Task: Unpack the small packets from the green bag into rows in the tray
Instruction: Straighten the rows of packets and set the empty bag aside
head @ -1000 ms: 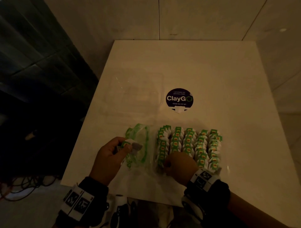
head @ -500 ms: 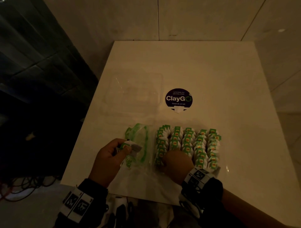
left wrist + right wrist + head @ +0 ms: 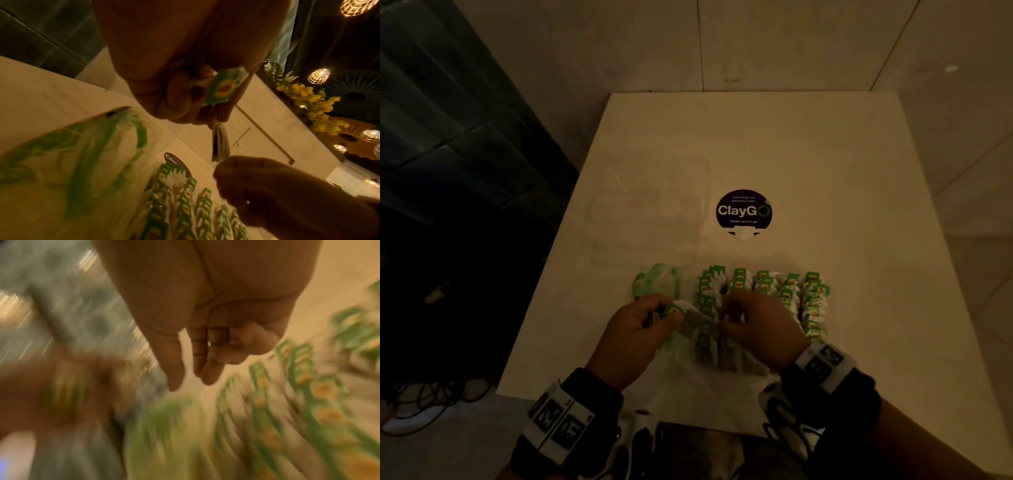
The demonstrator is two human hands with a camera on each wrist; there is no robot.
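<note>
My left hand (image 3: pixel 654 318) pinches a few small packets (image 3: pixel 683 313) with green tags, just left of the tray. In the left wrist view a tag (image 3: pixel 224 87) sits between thumb and fingers, and the white pouches (image 3: pixel 220 142) hang below. The crumpled green bag (image 3: pixel 657 282) lies on the table behind that hand. Several rows of packets (image 3: pixel 813 308) stand in the clear tray (image 3: pixel 774 273). My right hand (image 3: pixel 732 320) hovers over the tray's left rows, close to the held packets. Its fingers (image 3: pixel 205 369) hang loose and apart, holding nothing.
A clear plastic lid (image 3: pixel 650 205) lies on the white table (image 3: pixel 825 154) behind the bag. A round dark ClayGo sticker (image 3: pixel 743 210) is behind the tray. The table's left edge drops to a dark floor with cables (image 3: pixel 431 401).
My right hand has lifted off the near end of the rows and swung left and forward toward my left hand. The left hand with its packets has shifted slightly right.
</note>
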